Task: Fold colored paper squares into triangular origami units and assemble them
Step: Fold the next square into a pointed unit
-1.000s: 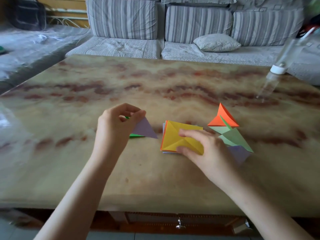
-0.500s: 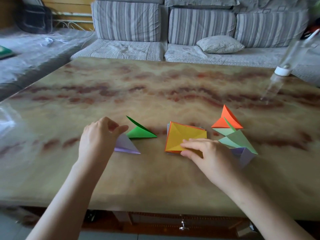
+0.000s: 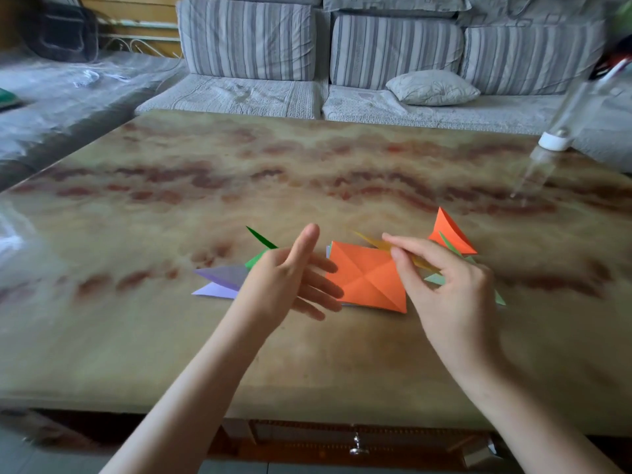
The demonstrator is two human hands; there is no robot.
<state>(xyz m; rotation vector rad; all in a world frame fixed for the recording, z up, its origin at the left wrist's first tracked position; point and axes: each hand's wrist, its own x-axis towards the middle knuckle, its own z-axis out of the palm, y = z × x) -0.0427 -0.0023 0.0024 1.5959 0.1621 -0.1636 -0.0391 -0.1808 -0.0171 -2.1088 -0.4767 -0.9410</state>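
A creased orange paper square (image 3: 367, 280) tops a small stack of sheets on the marble table (image 3: 239, 186). My right hand (image 3: 444, 285) pinches a yellow sheet (image 3: 376, 242), lifted edge-on above the stack. My left hand (image 3: 290, 278) hovers open just left of the stack, fingers spread, holding nothing. Left of it lie a folded purple unit (image 3: 222, 278) and a folded green unit (image 3: 261, 246), partly hidden by the hand. To the right stand an orange folded unit (image 3: 449, 234) and pale green units (image 3: 436, 278), mostly covered by my right hand.
A clear plastic bottle with a white cap (image 3: 555, 140) leans at the table's far right. A striped grey sofa (image 3: 393, 49) with a cushion (image 3: 431, 87) runs behind the table. The near table edge lies under my forearms.
My right hand has picked the yellow sheet off the stack, uncovering the orange square. My left hand let go of the purple unit and moved right, opening.
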